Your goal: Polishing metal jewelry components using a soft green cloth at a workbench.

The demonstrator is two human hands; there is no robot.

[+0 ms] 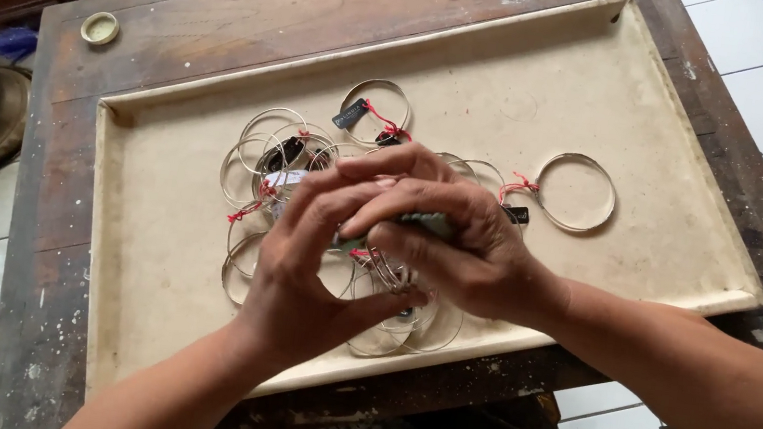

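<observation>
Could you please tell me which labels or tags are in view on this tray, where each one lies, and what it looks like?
Dark tag: small black rectangle on the top bangle, tied with red string.
Dark tag: small black rectangle beside the right-hand bangle, red string.
Dark tag: black, among the piled bangles left of the hands.
Pale tag: whitish slip just below it.

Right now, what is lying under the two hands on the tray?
Under the left hand and right hand, silver bangles with red strings lie on the beige tray. The hands cover the pile's middle, so the pinched thing stays unclear.
</observation>
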